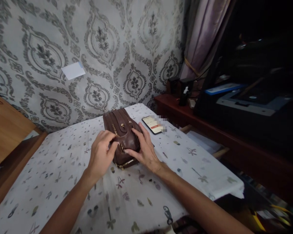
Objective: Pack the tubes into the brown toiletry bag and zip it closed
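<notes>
A brown leather bag (130,141) with gold zippers and round studs lies on the cloth-covered table. My left hand (101,151) is at its left side, thumb and fingers closed in a pinch on the bag's leather strap (123,136), which curves up from the top. My right hand (146,149) grips the bag's right side, with the thumb at the near end and the fingers over the top edge. A gold zipper (125,164) runs along the bag's near end. My left fingertips partly hide the strap's end.
A phone with a lit screen (152,124) lies right of the bag. The patterned tablecloth (70,182) reaches the wall. On the right stand a dark red cabinet (175,105), a large black screen (254,65) and a partly open drawer (202,143). A wooden panel (9,126) stands left.
</notes>
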`<state>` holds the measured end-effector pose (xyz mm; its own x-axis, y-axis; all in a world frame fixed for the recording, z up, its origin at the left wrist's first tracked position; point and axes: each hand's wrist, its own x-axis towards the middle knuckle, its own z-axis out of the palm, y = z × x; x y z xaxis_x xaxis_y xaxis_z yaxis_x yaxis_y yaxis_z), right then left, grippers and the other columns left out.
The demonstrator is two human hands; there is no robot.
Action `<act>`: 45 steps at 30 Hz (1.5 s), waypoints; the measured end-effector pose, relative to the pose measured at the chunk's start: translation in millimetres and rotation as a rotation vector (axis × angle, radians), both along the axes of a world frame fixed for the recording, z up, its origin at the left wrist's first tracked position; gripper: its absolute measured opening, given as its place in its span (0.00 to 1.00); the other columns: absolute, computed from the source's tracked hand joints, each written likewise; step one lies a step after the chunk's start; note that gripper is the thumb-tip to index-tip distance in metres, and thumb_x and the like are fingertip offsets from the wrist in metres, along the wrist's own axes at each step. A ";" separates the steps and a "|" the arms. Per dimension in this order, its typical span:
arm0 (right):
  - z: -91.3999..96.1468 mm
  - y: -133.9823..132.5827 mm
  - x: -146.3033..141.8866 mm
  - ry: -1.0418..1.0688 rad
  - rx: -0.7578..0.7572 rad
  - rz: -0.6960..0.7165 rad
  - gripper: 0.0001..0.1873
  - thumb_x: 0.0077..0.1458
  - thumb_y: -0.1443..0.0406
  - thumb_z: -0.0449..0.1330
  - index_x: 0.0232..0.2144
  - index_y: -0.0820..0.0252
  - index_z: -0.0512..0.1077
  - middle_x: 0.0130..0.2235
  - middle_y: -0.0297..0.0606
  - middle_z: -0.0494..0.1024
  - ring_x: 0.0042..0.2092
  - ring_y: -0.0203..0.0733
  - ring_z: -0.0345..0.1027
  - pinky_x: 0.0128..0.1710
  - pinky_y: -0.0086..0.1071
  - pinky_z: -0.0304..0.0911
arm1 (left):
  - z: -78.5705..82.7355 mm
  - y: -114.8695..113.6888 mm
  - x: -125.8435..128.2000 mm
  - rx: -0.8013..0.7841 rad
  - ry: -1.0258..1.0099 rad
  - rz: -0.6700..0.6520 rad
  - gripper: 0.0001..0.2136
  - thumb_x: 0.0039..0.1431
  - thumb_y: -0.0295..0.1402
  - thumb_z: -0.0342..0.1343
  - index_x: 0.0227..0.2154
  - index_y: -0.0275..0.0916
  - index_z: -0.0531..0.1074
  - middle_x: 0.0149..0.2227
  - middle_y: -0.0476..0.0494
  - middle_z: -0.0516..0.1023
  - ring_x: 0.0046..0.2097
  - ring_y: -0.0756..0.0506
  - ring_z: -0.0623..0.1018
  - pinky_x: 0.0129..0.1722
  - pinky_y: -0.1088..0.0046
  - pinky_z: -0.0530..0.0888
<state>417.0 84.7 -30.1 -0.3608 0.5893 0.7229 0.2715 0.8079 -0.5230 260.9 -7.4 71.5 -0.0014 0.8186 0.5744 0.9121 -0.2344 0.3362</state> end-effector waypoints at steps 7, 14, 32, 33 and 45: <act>1.8 -0.5 3.1 0.014 -0.010 0.030 0.43 0.56 0.50 0.63 0.67 0.54 0.50 0.70 0.54 0.48 0.70 0.60 0.43 0.65 0.58 0.52 | -17.4 -19.7 10.7 -0.005 0.112 -0.018 0.08 0.67 0.30 0.46 0.33 0.41 0.68 0.36 0.43 0.74 0.40 0.42 0.72 0.38 0.66 0.68; 12.9 1.5 12.1 0.110 -0.042 0.101 0.26 0.66 0.60 0.50 0.64 0.56 0.55 0.67 0.51 0.58 0.69 0.52 0.49 0.66 0.56 0.51 | -32.9 -26.7 17.2 0.025 0.114 -0.038 0.08 0.68 0.30 0.47 0.32 0.42 0.67 0.34 0.45 0.73 0.38 0.43 0.72 0.38 0.67 0.69; 10.6 16.9 17.1 0.105 -0.232 0.147 0.35 0.61 0.57 0.58 0.66 0.57 0.53 0.64 0.51 0.63 0.65 0.53 0.58 0.63 0.51 0.58 | 10.2 8.5 23.3 0.047 0.353 0.131 0.16 0.62 0.30 0.51 0.53 0.41 0.64 0.43 0.41 0.72 0.45 0.39 0.73 0.41 0.64 0.69; 10.5 17.8 17.7 0.107 -0.241 0.158 0.35 0.61 0.56 0.58 0.66 0.58 0.53 0.64 0.51 0.63 0.65 0.53 0.58 0.63 0.51 0.58 | 14.1 15.9 25.0 0.043 0.396 0.123 0.16 0.63 0.30 0.52 0.54 0.40 0.65 0.44 0.40 0.72 0.46 0.38 0.72 0.43 0.63 0.69; 9.9 26.2 19.7 0.216 -0.299 0.203 0.27 0.68 0.52 0.47 0.62 0.58 0.63 0.62 0.46 0.69 0.63 0.46 0.62 0.64 0.44 0.58 | 23.6 63.0 24.9 -0.002 0.534 0.073 0.09 0.65 0.27 0.50 0.35 0.38 0.76 0.34 0.41 0.73 0.41 0.38 0.72 0.41 0.63 0.69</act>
<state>436.7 110.9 -20.2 -0.3499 0.7173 0.6026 -0.0190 0.6377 -0.7701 285.8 55.7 95.1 0.2332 0.8284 0.5093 0.9703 -0.1636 -0.1781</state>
